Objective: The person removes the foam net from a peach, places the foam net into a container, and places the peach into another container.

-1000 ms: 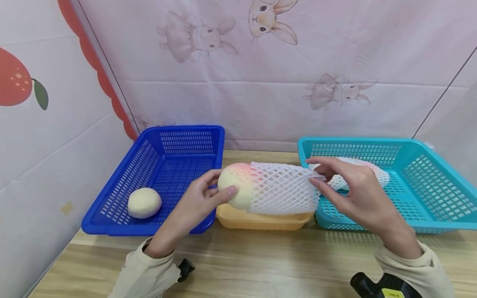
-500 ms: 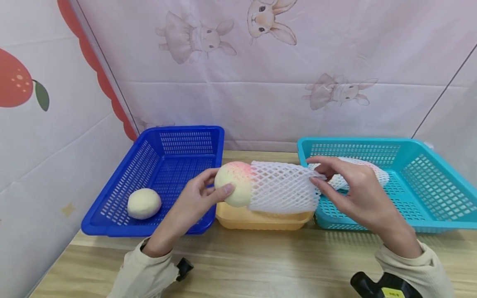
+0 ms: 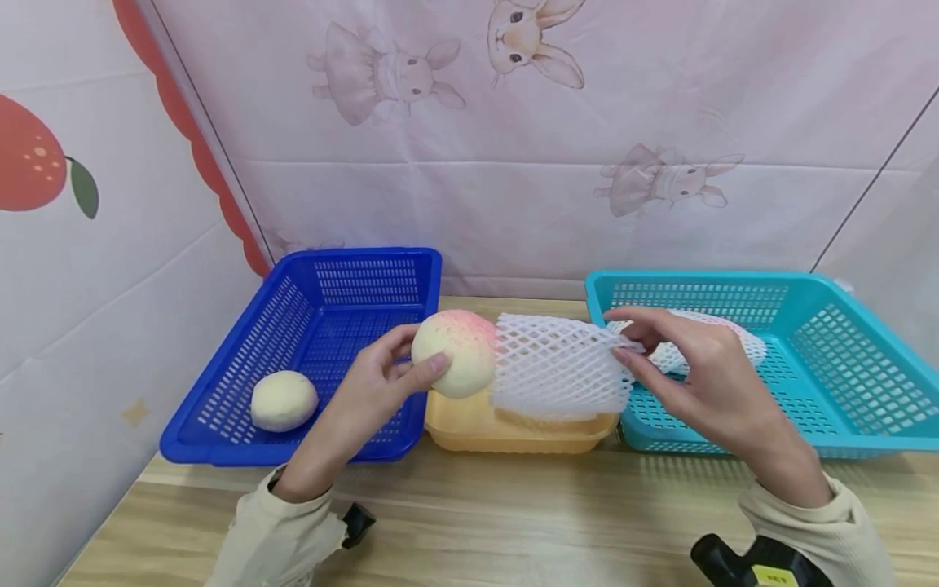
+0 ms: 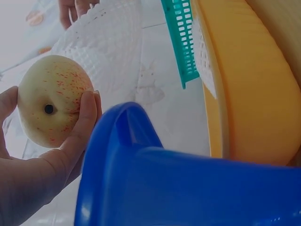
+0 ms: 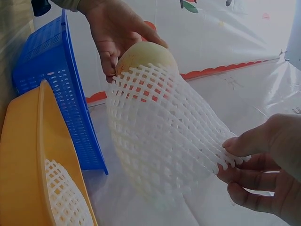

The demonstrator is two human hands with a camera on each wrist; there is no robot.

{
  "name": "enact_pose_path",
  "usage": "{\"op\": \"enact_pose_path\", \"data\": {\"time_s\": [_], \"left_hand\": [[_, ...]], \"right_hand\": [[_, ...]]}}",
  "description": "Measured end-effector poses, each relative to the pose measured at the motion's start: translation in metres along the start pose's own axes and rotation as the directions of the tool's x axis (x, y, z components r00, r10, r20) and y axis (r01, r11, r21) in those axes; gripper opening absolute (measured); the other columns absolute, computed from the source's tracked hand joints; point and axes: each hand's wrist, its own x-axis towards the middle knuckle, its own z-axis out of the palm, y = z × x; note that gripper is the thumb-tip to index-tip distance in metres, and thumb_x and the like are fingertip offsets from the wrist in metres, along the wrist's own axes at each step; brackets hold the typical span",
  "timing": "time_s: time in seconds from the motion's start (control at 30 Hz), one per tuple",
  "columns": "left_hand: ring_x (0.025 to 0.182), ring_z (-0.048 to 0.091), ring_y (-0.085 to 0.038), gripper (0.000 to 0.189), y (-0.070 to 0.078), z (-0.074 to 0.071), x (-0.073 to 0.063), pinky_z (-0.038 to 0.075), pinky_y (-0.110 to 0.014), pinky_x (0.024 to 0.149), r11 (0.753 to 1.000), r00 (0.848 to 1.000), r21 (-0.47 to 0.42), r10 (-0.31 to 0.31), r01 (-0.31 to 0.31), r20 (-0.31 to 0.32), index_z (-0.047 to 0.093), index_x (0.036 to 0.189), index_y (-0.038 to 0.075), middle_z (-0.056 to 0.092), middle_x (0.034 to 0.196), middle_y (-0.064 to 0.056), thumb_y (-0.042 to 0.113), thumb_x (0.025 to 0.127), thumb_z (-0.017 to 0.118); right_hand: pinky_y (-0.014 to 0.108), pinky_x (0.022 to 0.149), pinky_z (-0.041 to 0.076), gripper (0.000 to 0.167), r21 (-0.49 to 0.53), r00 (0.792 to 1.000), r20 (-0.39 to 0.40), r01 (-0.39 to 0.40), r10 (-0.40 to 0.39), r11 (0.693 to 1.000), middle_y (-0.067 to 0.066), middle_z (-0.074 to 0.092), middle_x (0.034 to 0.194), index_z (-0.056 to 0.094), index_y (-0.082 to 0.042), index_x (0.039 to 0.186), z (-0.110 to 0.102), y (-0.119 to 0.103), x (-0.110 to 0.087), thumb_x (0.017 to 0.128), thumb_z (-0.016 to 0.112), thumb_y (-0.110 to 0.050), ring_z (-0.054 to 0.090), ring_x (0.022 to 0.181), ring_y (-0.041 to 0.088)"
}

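Observation:
My left hand [image 3: 370, 387] grips a pale yellow peach [image 3: 455, 352] with a pink blush, thumb in front and fingers behind. The left wrist view shows the dark hole in the end of the peach [image 4: 54, 122]. A white foam fruit net [image 3: 561, 367] stretches from the peach's right side to my right hand [image 3: 700, 383], which pinches its gathered far end between thumb and fingers. Most of the peach is out of the net; its right edge sits at the net's mouth. Both are held above a yellow tray [image 3: 506, 440].
On the left, a blue basket [image 3: 433, 326] holds a pale round fruit [image 3: 284, 401]. At right stands a turquoise basket [image 3: 829, 408] with a netted pinkish fruit [image 3: 744, 338], partly behind my right hand. Another white foam net [image 5: 66, 197] lies in the tray.
My left hand has moved left and slightly up with the peach, drawing more of it out of the foam net. The right hand has stayed nearly still.

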Motion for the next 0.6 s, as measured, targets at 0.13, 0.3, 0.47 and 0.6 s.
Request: {"op": "enact_pose_path", "data": {"time_s": [0.13, 0.3, 0.47, 0.6], "left_hand": [[0.108, 0.064, -0.023, 0.054, 0.002, -0.006, -0.001, 0.047, -0.046, 0.097, 1.000, 1.000, 0.015, 0.008, -0.008, -0.026, 0.045, 0.139, 0.009, 0.059, 0.128, -0.013, 0.033, 0.093, 0.063], [0.108, 0.064, -0.023, 0.055, 0.004, -0.011, -0.003, 0.046, -0.048, 0.097, 1.000, 0.999, 0.027, 0.014, -0.013, -0.048, 0.044, 0.140, 0.011, 0.059, 0.128, -0.011, 0.035, 0.094, 0.062], [0.109, 0.064, -0.024, 0.056, 0.005, -0.011, -0.003, 0.046, -0.048, 0.098, 0.999, 0.998, 0.039, 0.014, -0.012, -0.054, 0.044, 0.141, 0.011, 0.058, 0.130, -0.011, 0.035, 0.094, 0.061], [0.109, 0.063, -0.024, 0.056, 0.005, -0.011, -0.004, 0.045, -0.049, 0.099, 0.999, 0.999, 0.036, 0.005, -0.004, -0.051, 0.044, 0.141, 0.012, 0.058, 0.130, -0.011, 0.036, 0.094, 0.061]], "right_hand": [[0.011, 0.070, 0.046, 0.052, 0.000, 1.000, 0.011, 0.001, -0.001, 1.000, -0.008, 0.068, 0.083, 0.064, -0.005, 0.119, 0.000, 0.000, 0.000, 0.070, 0.079, 0.006, 0.061, 0.073, 0.008], [0.013, 0.070, 0.048, 0.053, 0.036, 1.000, 0.020, 0.021, -0.022, 0.999, -0.007, 0.067, 0.083, 0.064, -0.004, 0.119, 0.004, 0.000, -0.001, 0.069, 0.078, 0.010, 0.060, 0.074, 0.007], [0.014, 0.070, 0.050, 0.053, 0.099, 0.994, 0.012, 0.105, -0.106, 0.990, -0.001, 0.070, 0.094, 0.065, -0.003, 0.117, 0.014, 0.000, 0.001, 0.069, 0.076, 0.014, 0.062, 0.075, 0.009], [0.015, 0.069, 0.052, 0.049, 0.101, 0.990, 0.032, 0.133, -0.136, 0.986, 0.003, 0.070, 0.104, 0.066, -0.004, 0.115, 0.023, -0.001, 0.002, 0.070, 0.076, 0.013, 0.065, 0.079, 0.011]]}}
